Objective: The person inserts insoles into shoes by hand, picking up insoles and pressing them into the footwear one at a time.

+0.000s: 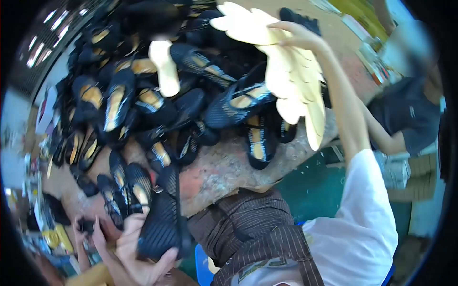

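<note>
My left hand is wrapped around a black shoe, whose ribbed sole faces up toward me. High on the right, my right hand grips a fanned bunch of pale cream insoles above the pile. Below and beside the insoles lie many black strapped flats with woven uppers, among them one large shoe. A single loose insole lies on the heap to the left of the bunch.
The worn table carries the heap of black shoes. At lower left, another person's hands hold a small dark thing. A person in a dark shirt is at the right, near stacked cartons.
</note>
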